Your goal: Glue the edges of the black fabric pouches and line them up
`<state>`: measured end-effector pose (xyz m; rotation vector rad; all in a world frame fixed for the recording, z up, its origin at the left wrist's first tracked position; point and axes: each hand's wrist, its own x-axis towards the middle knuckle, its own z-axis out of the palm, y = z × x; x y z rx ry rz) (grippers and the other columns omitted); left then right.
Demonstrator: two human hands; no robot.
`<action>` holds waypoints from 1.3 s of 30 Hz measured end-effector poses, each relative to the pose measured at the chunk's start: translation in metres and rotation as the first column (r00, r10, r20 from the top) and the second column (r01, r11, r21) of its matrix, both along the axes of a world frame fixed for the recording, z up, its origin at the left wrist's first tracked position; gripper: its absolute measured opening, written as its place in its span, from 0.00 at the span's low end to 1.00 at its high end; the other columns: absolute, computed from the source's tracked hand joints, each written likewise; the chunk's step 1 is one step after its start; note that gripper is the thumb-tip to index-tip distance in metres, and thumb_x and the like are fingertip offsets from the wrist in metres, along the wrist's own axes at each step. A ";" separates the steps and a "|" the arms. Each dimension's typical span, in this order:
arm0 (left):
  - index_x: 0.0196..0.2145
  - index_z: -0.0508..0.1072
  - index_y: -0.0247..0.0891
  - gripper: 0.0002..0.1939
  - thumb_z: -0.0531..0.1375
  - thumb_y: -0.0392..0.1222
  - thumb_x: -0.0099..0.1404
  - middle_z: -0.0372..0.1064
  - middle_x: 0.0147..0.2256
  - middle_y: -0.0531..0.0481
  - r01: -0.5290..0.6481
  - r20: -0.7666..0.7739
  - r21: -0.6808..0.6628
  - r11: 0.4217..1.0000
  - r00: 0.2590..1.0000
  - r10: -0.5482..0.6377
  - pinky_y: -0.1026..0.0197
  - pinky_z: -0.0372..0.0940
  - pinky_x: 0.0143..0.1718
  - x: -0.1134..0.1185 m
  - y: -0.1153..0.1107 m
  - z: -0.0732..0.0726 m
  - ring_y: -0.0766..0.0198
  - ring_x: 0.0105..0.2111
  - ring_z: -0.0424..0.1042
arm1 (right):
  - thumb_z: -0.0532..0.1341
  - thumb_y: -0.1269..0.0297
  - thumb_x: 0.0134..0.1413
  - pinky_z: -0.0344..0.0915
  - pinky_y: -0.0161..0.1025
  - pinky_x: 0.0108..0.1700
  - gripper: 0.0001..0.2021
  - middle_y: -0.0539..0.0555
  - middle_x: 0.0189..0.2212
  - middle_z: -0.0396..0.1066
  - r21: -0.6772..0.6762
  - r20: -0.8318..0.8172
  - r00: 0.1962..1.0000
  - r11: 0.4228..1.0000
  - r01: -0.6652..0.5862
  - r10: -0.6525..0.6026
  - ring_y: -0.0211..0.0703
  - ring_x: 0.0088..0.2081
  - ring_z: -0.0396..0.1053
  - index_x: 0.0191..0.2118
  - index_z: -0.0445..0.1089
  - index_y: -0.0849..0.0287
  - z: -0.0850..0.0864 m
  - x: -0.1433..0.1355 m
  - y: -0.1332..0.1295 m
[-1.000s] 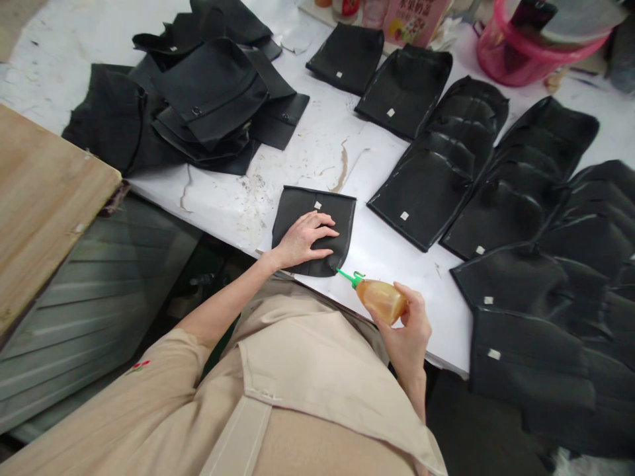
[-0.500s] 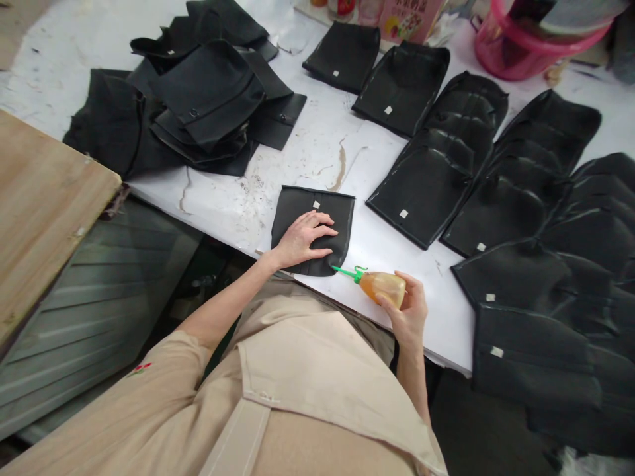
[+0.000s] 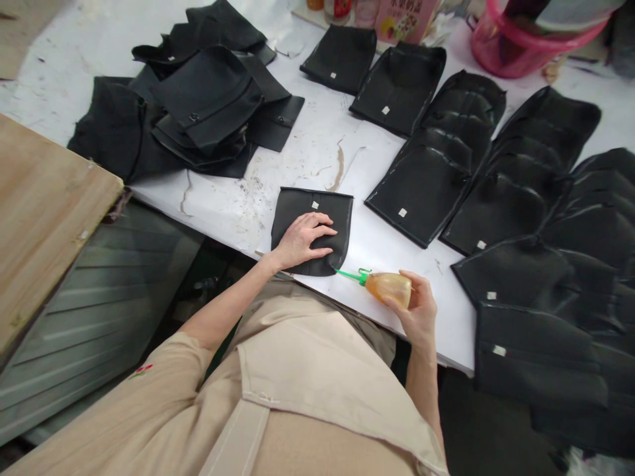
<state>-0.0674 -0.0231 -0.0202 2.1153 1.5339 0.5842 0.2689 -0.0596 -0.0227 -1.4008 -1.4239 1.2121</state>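
While my left hand (image 3: 305, 239) is lying palm down on it, the black panel (image 3: 335, 210) sits flat on the white table (image 3: 297, 158), right at the edge nearest me. It's got a little white square (image 3: 315, 205) near its top edge, just past my fingertips. Those left fingers are a bit apart, thumb out to the side, resting on the panel and not pinching anything.

Over at the panel's lower right corner is the green nozzle (image 3: 350, 274) of a squeezy bottle (image 3: 389, 289) with something amber in it. The tip is right by that corner, but honestly I can't tell if it's touching. The bottle's tipped nearly on its side, nozzle pointing left, and my right hand (image 3: 419, 311) has it by the fat end, thumb on the near side and fingers clamped round the far side.

Further out, off to the right, I've got rows of black pieces (image 3: 426, 185), a bunch of them overlapping, with white squares on the front ones. Up left there's a messy pile (image 3: 208, 92) of more black pieces, a couple with a small round fitting. A pink tub (image 3: 510, 49) is at the top right, with a pink box (image 3: 404, 23) to its left. A wooden board (image 3: 49, 218) juts in from the left, and my beige clothes (image 3: 317, 357) fill the bottom.
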 end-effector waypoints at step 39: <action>0.49 0.75 0.42 0.16 0.67 0.49 0.67 0.70 0.52 0.41 -0.229 -0.238 0.086 0.970 0.940 0.244 0.44 0.64 0.51 0.047 0.008 0.008 0.44 0.53 0.69 | 0.75 0.57 0.55 0.76 0.46 0.42 0.27 0.58 0.47 0.71 0.387 0.206 0.933 0.900 0.201 -0.297 0.51 0.48 0.73 0.57 0.67 0.53 0.005 -0.027 -0.060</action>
